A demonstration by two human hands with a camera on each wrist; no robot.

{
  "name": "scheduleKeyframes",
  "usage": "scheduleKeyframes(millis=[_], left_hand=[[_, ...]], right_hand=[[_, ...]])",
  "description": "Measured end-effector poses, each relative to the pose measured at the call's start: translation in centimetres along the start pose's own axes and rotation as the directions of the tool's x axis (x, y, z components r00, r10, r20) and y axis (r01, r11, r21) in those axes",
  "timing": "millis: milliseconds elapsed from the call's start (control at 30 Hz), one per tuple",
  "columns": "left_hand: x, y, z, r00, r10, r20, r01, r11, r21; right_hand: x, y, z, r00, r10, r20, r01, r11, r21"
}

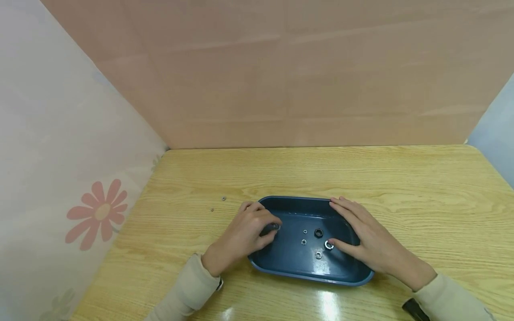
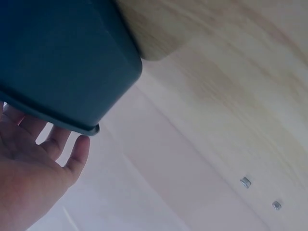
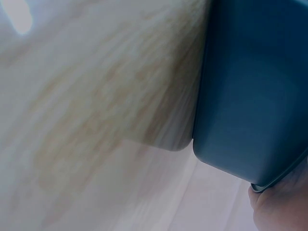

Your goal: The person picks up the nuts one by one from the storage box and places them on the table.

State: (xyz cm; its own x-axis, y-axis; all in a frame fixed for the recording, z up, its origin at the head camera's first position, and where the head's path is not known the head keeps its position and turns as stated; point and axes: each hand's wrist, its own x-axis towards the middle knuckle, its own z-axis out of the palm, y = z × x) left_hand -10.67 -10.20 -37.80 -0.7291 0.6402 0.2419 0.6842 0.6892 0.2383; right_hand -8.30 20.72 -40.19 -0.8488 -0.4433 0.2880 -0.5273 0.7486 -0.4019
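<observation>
My left hand (image 1: 253, 227) is over the left end of a dark blue tray (image 1: 289, 267), its thumb and index finger pinching a small dark nut with a shiny edge (image 1: 275, 227), mostly hidden by the fingers. In the left wrist view its other fingers lie along the tray's rim. My right hand (image 1: 371, 240) spans the tray's right end, fingers extended to the far rim. Its thumb tip is right at a silver nut (image 1: 329, 245) in the tray. Close by lie a black nut (image 1: 318, 233) and smaller silver nuts (image 1: 318, 255).
Two small nuts lie on the wood-grain table (image 1: 160, 249) left of the tray: one larger nut (image 1: 224, 198) and one tiny nut (image 1: 212, 210). A brown sheet (image 1: 281, 89) hangs behind the table, and a white flower-patterned sheet (image 1: 60, 156) is at the left.
</observation>
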Motion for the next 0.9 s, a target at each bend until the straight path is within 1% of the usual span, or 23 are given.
scheduleKeyframes(millis=[167,500,633,800,900], left_hand=[[-0.1,-0.3,-0.5,0.999,-0.026,-0.021,0.026,1.0,0.002],[0.0,-0.9,-0.9,0.997,-0.039,-0.072,0.042,0.999,0.032],[0.0,-1.2,-1.1,0.995,-0.038,-0.093,0.041,0.999,0.027],[0.0,-1.8,-1.3,0.99,-0.032,-0.135,0.034,0.999,0.016],[0.0,-2.2,-1.5,0.987,-0.037,-0.159,0.039,0.999,0.011]], right_hand=[[0.0,0.0,0.0,0.999,-0.041,-0.03,0.041,0.999,0.009],[0.0,0.1,0.1,0.998,-0.054,-0.037,0.054,0.998,0.015],[0.0,0.0,0.1,0.999,-0.038,-0.029,0.039,0.999,0.012],[0.0,0.0,0.1,1.0,-0.003,-0.009,0.003,1.0,0.002],[0.0,0.0,0.1,1.0,-0.003,-0.007,0.003,1.0,0.002]])
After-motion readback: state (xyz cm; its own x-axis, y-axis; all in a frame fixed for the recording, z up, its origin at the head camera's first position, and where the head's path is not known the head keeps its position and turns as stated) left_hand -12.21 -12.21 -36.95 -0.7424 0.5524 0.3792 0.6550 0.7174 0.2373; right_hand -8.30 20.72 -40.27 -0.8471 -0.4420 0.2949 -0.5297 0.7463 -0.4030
